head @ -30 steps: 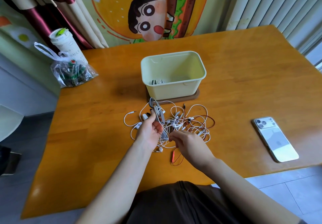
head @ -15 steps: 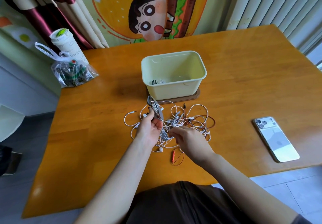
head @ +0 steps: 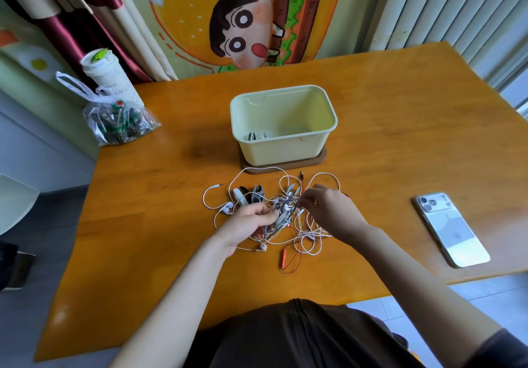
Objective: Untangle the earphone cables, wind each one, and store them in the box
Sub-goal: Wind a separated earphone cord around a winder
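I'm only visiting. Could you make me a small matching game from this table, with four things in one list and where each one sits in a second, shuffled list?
Things:
1. box
2. phone
3. plastic bag
4. red cable

Places:
a. by the table's left edge
b. on the brown mat
c. nearest the person, in front of the earphone tangle
d. on the right side, back facing up

Pairs: 1-b, 2-d, 3-a, 4-c
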